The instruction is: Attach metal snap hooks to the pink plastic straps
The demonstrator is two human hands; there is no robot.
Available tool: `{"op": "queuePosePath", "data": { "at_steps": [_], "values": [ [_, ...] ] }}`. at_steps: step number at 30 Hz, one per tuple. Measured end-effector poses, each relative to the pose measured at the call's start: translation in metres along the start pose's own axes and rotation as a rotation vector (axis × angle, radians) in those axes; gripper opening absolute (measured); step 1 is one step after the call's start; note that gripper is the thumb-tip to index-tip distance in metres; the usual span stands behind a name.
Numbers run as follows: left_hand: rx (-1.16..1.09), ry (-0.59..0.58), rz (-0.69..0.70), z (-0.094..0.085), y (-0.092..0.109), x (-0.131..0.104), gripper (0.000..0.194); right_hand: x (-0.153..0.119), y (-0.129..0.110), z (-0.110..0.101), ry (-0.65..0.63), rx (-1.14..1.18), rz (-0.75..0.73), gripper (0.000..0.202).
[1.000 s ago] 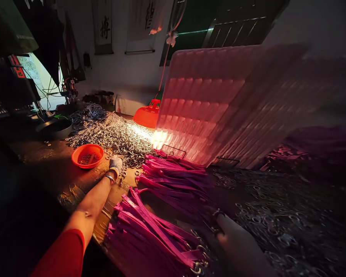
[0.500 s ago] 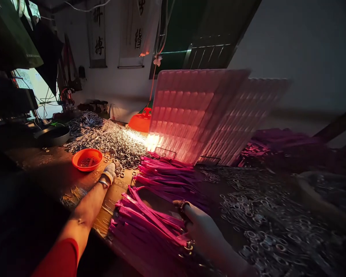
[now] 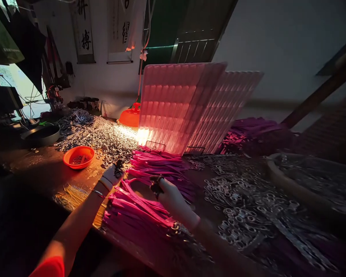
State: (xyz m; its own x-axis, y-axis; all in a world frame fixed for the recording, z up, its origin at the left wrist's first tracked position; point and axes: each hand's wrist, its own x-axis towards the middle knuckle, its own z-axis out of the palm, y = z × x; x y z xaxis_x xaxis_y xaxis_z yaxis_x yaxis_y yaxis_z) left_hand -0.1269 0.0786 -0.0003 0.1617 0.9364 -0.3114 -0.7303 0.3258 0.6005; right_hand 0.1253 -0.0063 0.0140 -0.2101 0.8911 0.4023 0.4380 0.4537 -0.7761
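Observation:
My left hand, with dark coverings on its fingertips, is closed at the near edge of the metal ring pile; whatever it grips is too small to make out. My right hand hovers over the magenta straps, its covered fingers bent together, and their contents are hidden. More magenta straps lie just beyond both hands. Metal rings show at the right ends of the nearer straps.
An orange bowl with small parts sits left of my left hand. Behind stand an orange lamp and translucent ribbed panels. Loose metal hardware and a large basin are at right, a dark pan at left.
My left hand has turned and lifted slightly from the ring pile's edge. My right hand has moved up and left, closer to it. The whole view has shifted to the right.

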Motion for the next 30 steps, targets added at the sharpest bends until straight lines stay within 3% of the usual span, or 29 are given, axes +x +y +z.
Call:
{"op": "queuePosePath", "data": {
  "at_steps": [5, 10, 16, 25, 30],
  "values": [
    [0.216, 0.024, 0.009, 0.014, -0.045, -0.007, 0.021, 0.054, -0.007, 0.028, 0.002, 0.151, 0.046, 0.037],
    [0.385, -0.018, 0.138, 0.036, -0.066, -0.016, 0.018, 0.074, 0.011, 0.040, 0.000, 0.287, 0.105, 0.030],
    [0.510, -0.102, 0.195, 0.044, -0.055, -0.009, 0.033, 0.084, 0.027, 0.035, 0.002, 0.351, 0.150, 0.036],
    [0.614, -0.226, 0.089, 0.039, -0.037, 0.001, 0.035, 0.093, 0.027, 0.041, 0.017, 0.382, 0.198, 0.037],
    [0.556, -0.288, -0.049, 0.040, -0.035, 0.014, 0.032, 0.093, 0.029, 0.039, 0.118, 0.388, 0.248, 0.035]
  ]
}}
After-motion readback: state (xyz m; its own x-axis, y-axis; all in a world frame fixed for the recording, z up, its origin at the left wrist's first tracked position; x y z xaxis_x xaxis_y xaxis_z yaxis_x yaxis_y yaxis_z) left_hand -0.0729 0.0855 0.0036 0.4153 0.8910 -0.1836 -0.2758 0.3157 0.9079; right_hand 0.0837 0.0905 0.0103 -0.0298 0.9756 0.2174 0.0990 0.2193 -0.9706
